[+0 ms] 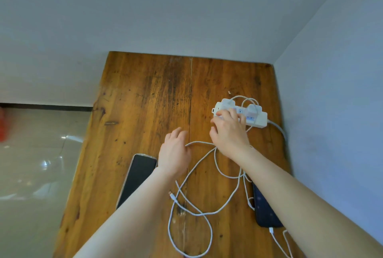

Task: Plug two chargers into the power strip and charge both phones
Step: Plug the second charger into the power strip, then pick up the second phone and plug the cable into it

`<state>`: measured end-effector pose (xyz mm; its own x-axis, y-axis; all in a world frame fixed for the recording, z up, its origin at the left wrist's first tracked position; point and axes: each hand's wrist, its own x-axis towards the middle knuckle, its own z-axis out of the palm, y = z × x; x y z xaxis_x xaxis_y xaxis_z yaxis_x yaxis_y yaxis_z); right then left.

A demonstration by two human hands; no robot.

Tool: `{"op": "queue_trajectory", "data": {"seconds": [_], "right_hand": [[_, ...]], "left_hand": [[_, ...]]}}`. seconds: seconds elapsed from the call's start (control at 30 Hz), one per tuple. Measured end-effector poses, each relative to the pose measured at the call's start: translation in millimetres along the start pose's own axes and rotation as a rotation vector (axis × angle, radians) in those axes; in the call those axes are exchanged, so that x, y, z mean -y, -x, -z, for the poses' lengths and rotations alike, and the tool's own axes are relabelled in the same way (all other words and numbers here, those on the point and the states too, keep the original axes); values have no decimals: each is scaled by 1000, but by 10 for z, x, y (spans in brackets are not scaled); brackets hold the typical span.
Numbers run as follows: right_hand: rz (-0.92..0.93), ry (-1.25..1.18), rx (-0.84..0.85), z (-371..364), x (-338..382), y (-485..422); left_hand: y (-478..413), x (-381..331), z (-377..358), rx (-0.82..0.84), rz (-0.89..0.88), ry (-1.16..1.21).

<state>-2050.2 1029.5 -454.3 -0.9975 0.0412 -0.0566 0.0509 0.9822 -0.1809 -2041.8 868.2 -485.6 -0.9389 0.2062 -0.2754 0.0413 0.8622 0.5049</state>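
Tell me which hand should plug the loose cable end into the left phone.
Left. The left hand hovers beside that phone and near the loose plug; the right hand rests on the power strip.

A worn wooden worktop (145, 96), two planks with a seam down the middle, is pushed into the corner of two plain pale walls (186, 9), while glossy beige floor tiles (37, 154) on the left catch bright reflections above a dark baseboard (45, 107).

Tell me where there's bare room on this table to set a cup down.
The far half of the wooden table, beyond the power strip and both hands, is bare. The near middle between the two phones is crowded with white cables.
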Motion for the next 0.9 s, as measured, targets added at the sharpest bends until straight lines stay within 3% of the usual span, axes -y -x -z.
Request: {"op": "queue_trajectory", "data": {"seconds": [0.2,0.4,0.57,0.9], "right_hand": [[-81,-154,184,-431,638,884],[-176,-146,395,-934,1197,1519],[-325,-173,323,-1141,1323,1675],[-382,-306,253,-1124,1304,1910]], "left_hand": [[787,818,102,-27,88,49],[1317,1509,57,-5,273,73],[1387,1699,-24,11,390,136],[1153,1560,-66,45,432,105]]}}
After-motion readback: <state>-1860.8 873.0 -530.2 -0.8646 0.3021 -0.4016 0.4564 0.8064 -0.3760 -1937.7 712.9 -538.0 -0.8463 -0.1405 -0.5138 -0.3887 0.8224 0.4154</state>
